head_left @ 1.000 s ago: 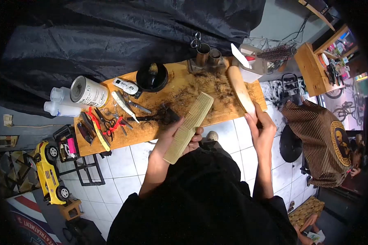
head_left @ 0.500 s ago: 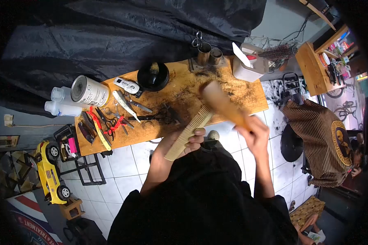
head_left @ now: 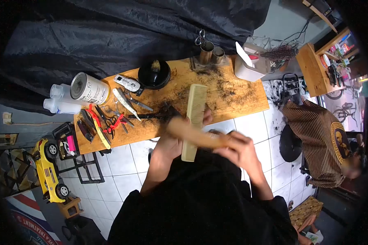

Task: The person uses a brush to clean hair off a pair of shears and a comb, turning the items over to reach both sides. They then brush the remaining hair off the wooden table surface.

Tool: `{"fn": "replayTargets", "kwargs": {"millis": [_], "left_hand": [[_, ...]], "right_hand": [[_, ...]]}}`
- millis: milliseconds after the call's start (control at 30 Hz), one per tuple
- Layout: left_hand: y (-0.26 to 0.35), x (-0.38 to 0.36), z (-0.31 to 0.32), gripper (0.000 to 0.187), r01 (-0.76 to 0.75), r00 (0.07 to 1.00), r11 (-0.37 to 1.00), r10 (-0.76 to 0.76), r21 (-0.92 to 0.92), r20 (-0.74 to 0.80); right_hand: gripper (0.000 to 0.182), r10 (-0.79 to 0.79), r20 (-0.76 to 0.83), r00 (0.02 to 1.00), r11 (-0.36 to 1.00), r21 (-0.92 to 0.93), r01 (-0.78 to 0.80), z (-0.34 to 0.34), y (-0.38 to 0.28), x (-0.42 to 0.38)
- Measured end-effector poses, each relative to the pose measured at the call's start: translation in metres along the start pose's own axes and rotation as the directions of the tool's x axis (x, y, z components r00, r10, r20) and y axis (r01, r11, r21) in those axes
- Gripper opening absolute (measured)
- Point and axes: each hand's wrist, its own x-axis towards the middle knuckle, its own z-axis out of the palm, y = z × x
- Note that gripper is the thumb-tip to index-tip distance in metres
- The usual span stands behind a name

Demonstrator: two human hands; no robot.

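A cream-coloured comb (head_left: 195, 104) stands nearly upright in my left hand (head_left: 166, 148), its teeth toward the right. The fingers of that hand curl behind it and show at its right edge. My right hand (head_left: 245, 154) is closed on the handle of a wooden brush (head_left: 197, 135), blurred by motion. The brush lies across the lower half of the comb in this view, its head over my left hand. Both hands are in front of the near edge of a wooden table (head_left: 223, 112) strewn with dark hair clippings.
On the table are a hair clipper (head_left: 127, 83), a black bowl (head_left: 161, 79), a straight razor (head_left: 125, 103), several scissors, a large can (head_left: 90, 89) and a white container (head_left: 249, 71). Right of me, a person sits under a striped cape (head_left: 310, 139). A yellow toy car (head_left: 50, 173) is at left.
My right hand has swept the brush down and left, from above the comb's far end to across its lower half. My left hand has turned the comb more upright.
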Motion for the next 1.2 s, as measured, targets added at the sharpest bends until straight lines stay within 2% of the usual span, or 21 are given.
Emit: {"fn": "replayTargets", "kwargs": {"millis": [33, 67, 133, 200, 267, 333, 400, 467, 533, 567, 600, 633, 667, 767, 833, 900, 1000, 1067, 1133, 1167, 1200], "left_hand": [[0.0, -0.002, -0.008, 0.049, 0.007, 1.0, 0.998, -0.008, 0.057, 0.022], [0.002, -0.003, -0.012, 0.049, 0.007, 1.0, 0.998, -0.008, 0.055, 0.024], [0.006, -0.005, -0.018, 0.049, -0.005, 0.998, 0.999, 0.003, 0.032, 0.062], [0.01, -0.005, -0.019, 0.052, -0.017, 1.0, 1.0, 0.017, 0.025, 0.01], [0.018, -0.007, -0.013, 0.048, -0.047, 0.993, 0.97, 0.02, -0.239, -0.114], [0.022, -0.01, -0.026, 0.045, -0.083, 0.97, 0.991, 0.055, -0.11, -0.237], [0.024, -0.005, -0.018, 0.042, 0.012, 1.0, 0.948, -0.019, -0.317, -0.018], [0.017, -0.005, -0.011, 0.043, -0.022, 0.998, 0.948, 0.002, -0.319, -0.064], [0.009, -0.01, -0.008, 0.046, 0.089, 0.991, 0.992, -0.097, -0.088, -0.096], [0.001, -0.012, -0.016, 0.045, 0.028, 0.999, 1.0, -0.028, 0.0, -0.043], [0.004, -0.017, -0.024, 0.043, 0.174, 0.977, 0.984, -0.179, -0.047, -0.118], [0.007, -0.016, -0.011, 0.042, 0.136, 0.98, 0.989, -0.144, -0.065, -0.137], [0.01, -0.017, 0.002, 0.041, 0.098, 0.981, 0.992, -0.111, -0.084, -0.159], [0.018, -0.019, -0.003, 0.04, 0.083, 0.991, 0.983, -0.098, -0.165, -0.09], [0.026, -0.025, -0.001, 0.041, 0.072, 0.983, 0.974, -0.106, -0.213, -0.153], [0.031, -0.026, -0.003, 0.042, 0.065, 0.971, 0.964, -0.12, -0.257, -0.207], [0.031, -0.025, -0.021, 0.044, 0.133, 0.99, 0.933, -0.143, -0.333, -0.003], [0.027, -0.032, -0.034, 0.045, 0.164, 0.986, 0.975, -0.157, -0.152, 0.052], [0.034, -0.05, -0.002, 0.044, 0.181, 0.885, 0.983, -0.182, -0.044, -0.43], [0.036, -0.05, -0.011, 0.043, 0.191, 0.953, 0.981, -0.196, -0.044, -0.23], [0.038, -0.052, -0.018, 0.043, 0.191, 0.954, 0.981, -0.195, -0.042, -0.226]], "right_hand": [[0.027, 0.072, -0.09, 0.993, 0.997, -0.009, -0.073, -0.005, 0.005, 0.005], [0.032, 0.021, -0.151, 0.988, 0.997, -0.068, -0.032, -0.01, 0.016, 0.011], [0.038, 0.128, -0.406, 0.905, 0.95, -0.213, -0.23, -0.014, 0.012, 0.027], [0.045, 0.276, -0.389, 0.879, 0.919, -0.163, -0.36, -0.023, 0.003, 0.031], [0.044, 0.228, -0.382, 0.896, 0.954, -0.098, -0.284, -0.017, -0.001, 0.024], [0.044, -0.026, -0.013, 1.0, 0.997, 0.077, 0.027, -0.007, -0.005, 0.008], [0.044, -0.202, 0.137, 0.97, 0.974, 0.135, 0.184, 0.007, -0.018, -0.001], [0.043, -0.186, 0.222, 0.957, 0.98, 0.11, 0.165, 0.012, -0.03, 0.005], [0.039, -0.134, 0.038, 0.99, 0.99, -0.039, 0.135, 0.023, -0.019, 0.015], [0.037, -0.093, -0.03, 0.995, 0.99, -0.112, 0.089, 0.023, -0.002, 0.019], [0.036, -0.066, -0.16, 0.985, 0.991, -0.125, 0.046, 0.021, 0.007, 0.025], [0.036, -0.055, -0.245, 0.968, 0.985, -0.171, 0.013, 0.018, 0.014, 0.032], [0.036, 0.116, -0.348, 0.93, 0.967, -0.173, -0.185, 0.015, 0.001, 0.042], [0.035, 0.258, -0.398, 0.88, 0.929, -0.149, -0.34, 0.007, -0.018, 0.048], [0.036, 0.114, -0.277, 0.954, 0.993, -0.005, -0.12, 0.014, -0.026, 0.031], [0.036, -0.084, -0.002, 0.996, 0.988, 0.129, 0.083, 0.022, -0.046, 0.018], [0.038, -0.173, 0.15, 0.973, 0.98, -0.073, 0.185, 0.044, -0.073, 0.009], [0.039, -0.127, 0.03, 0.992, 0.991, -0.045, 0.128, 0.054, -0.061, 0.014], [0.042, -0.087, -0.186, 0.979, 0.993, -0.096, 0.07, 0.052, -0.051, 0.029], [0.043, -0.03, -0.271, 0.962, 0.989, -0.146, -0.011, 0.05, -0.048, 0.034], [0.04, -0.025, -0.398, 0.917, 0.954, -0.284, -0.097, 0.049, -0.049, 0.042]]}}
